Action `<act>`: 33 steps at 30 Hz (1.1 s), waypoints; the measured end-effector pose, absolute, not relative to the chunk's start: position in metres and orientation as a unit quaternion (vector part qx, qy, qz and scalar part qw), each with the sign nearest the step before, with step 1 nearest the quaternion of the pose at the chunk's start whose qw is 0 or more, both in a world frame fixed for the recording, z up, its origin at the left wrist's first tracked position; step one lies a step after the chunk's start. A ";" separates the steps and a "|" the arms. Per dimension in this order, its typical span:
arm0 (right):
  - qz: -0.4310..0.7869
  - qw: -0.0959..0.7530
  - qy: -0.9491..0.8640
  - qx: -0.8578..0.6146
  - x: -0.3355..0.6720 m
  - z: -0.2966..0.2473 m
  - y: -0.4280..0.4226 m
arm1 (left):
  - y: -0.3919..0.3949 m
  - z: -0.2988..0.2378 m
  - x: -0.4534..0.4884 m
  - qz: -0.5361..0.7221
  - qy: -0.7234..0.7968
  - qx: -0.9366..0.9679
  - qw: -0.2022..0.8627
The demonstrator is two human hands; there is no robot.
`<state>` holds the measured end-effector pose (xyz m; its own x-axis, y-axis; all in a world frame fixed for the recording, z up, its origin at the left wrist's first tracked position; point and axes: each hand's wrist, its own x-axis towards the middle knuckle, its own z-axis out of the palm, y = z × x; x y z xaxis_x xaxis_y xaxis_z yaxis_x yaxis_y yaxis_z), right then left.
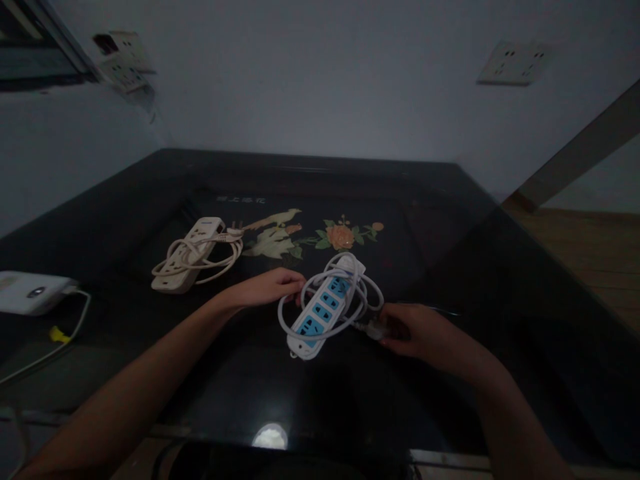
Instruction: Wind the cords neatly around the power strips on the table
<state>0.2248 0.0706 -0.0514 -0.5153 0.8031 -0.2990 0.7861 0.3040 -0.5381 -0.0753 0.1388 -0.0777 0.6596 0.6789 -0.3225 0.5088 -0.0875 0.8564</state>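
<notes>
A white power strip with blue socket faces (323,309) lies at a slant on the dark tabletop, its grey-white cord (379,293) looped loosely around it. My left hand (275,288) is at the strip's left side, with thumb and fingers pinched at a loop of the cord; the fingertips are partly hidden. To the right of the strip, my right hand (417,333) is closed on the plug (374,329) at the cord's end. A second power strip (180,267), off-white and wrapped in its own cord, lies to the left beyond my left forearm.
The glossy black table (430,193) bears a painted bird and flower design (340,237). At the left is a white device (35,292) with a cable and a yellow tag (59,335). Wall sockets (515,63) are on the back wall, with more sockets (125,63) in the left corner.
</notes>
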 end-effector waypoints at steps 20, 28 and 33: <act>0.281 0.051 -0.807 -0.517 0.209 -0.059 0.067 | 0.130 -0.082 -0.069 0.071 0.417 0.778 0.465; 0.274 0.042 -0.805 -0.524 0.216 -0.059 0.069 | 0.132 -0.084 -0.071 0.069 0.426 0.774 0.464; 0.216 0.103 -0.800 -0.550 0.215 -0.052 0.070 | 0.133 -0.085 -0.071 0.057 0.417 0.776 0.469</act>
